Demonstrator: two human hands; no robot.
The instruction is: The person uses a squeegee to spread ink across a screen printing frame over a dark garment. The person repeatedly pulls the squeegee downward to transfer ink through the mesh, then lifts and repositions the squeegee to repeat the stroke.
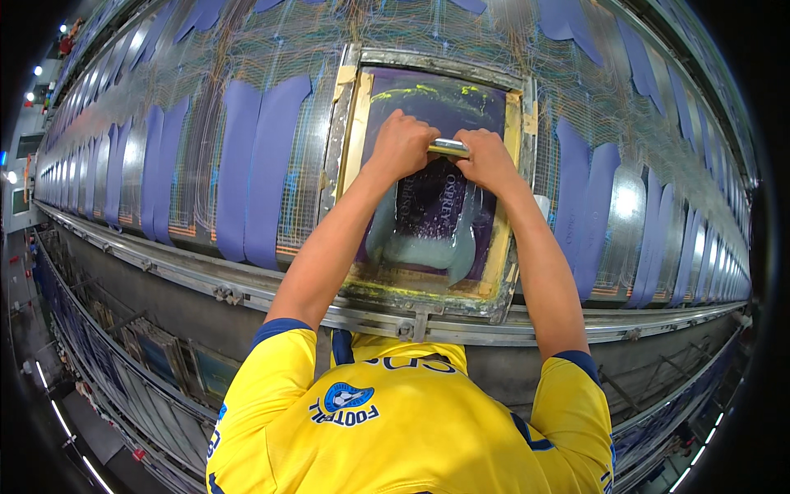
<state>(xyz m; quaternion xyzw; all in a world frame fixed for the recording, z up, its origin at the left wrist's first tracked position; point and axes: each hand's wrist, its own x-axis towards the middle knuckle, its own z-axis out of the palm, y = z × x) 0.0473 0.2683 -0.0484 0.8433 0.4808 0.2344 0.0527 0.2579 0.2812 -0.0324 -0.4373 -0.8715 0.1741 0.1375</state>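
Observation:
A screen-printing frame point(436, 63) with a dark purple mesh lies on the long table before me. My left hand point(401, 142) and my right hand point(487, 158) are both closed around a squeegee point(449, 148), whose metal bar shows between them over the upper half of the mesh. Its blade is hidden under my hands. Pale grey-green ink point(421, 249) is spread in a U-shaped smear nearer to me, around a dark lettered area. Yellow stains mark the mesh's far and near ends, and worn tape lines the frame's inner sides.
Purple-blue fabric pieces point(280, 156) lie flat in rows on the table, with more pieces point(569, 189) to the right of the frame. A metal rail point(197, 282) runs along the table's near edge, touching the frame's near side. Several more frames point(156, 354) stand below at left.

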